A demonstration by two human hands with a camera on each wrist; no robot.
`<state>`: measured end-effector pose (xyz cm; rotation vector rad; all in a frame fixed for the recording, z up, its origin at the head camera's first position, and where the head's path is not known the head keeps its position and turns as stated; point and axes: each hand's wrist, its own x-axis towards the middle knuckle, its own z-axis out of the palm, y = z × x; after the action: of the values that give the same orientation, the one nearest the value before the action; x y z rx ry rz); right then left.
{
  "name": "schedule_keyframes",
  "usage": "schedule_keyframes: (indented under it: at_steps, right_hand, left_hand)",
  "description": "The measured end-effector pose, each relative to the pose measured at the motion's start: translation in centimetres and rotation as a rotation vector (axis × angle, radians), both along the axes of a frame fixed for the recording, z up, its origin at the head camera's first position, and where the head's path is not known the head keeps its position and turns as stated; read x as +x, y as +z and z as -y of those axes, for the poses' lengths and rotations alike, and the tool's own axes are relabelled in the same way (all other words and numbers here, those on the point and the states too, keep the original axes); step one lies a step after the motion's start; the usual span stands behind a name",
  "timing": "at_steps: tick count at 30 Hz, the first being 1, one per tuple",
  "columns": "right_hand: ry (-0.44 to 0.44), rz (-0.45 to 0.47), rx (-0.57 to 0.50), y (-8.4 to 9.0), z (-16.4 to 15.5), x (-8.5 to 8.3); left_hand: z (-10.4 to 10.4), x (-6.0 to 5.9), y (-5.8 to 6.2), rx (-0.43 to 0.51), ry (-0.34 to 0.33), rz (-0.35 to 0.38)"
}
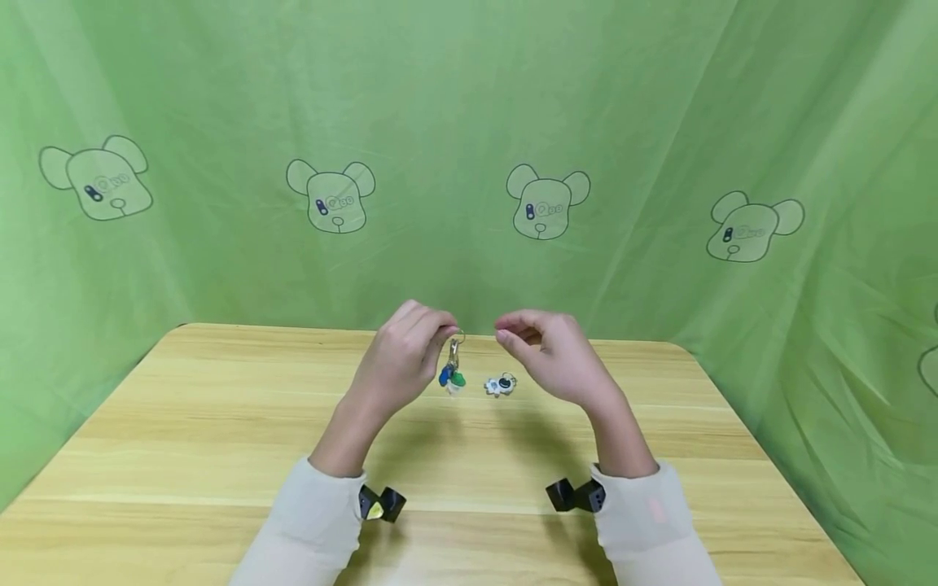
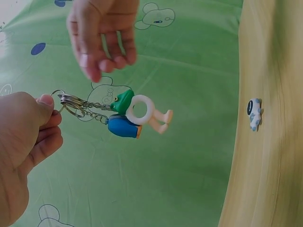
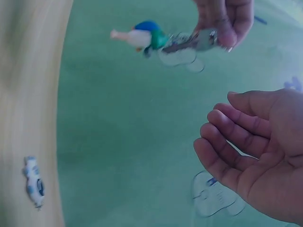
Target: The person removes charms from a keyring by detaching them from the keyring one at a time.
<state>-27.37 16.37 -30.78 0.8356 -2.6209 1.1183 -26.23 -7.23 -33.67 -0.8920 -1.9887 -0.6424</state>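
Note:
Thumb and fingertips of my left hand [image 1: 401, 352] pinch a large metal ring, from which a bunch of keychains hangs above the table. Smaller split rings [image 2: 71, 101] and short chains gather on it. One keychain charm has a green frog head [image 2: 122, 101], a white ring round its body and pale legs. Beside it dangles a blue charm [image 2: 122, 126] with an orange edge. My right hand [image 1: 555, 354] hovers to the right of the bunch, fingers loosely bent, holding nothing. Below, a white-and-blue keychain [image 1: 501, 385] with a dark oval patch lies on the table.
The wooden table [image 1: 220, 439] has light grain and rounded far corners. A green cloth backdrop [image 1: 440, 98] printed with bear-head outlines stands behind it and along both sides. Black wrist cameras stick out inward from both sleeves.

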Motion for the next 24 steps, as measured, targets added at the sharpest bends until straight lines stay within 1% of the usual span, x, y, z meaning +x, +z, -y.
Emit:
schedule_keyframes:
  at_steps: [5,9,16,24]
  right_hand:
    - [0.057,-0.089,0.021,1.1,0.6,1.8]
    - [0.089,-0.126,0.012,1.4,1.2,2.6]
    - [0.123,-0.157,0.026,0.8,2.5,2.7]
    - [0.074,-0.147,-0.026,0.3,3.0,2.3]
  left_hand:
    - [0.0,0.0,-0.1,0.003,-0.011,0.005]
    - [-0.1,0.1,0.0,0.012,-0.018,-0.003]
    - [-0.2,0.4,0.3,0.042,-0.031,-0.012]
    - [-0.6,0.5,0.5,0.053,-0.041,-0.031]
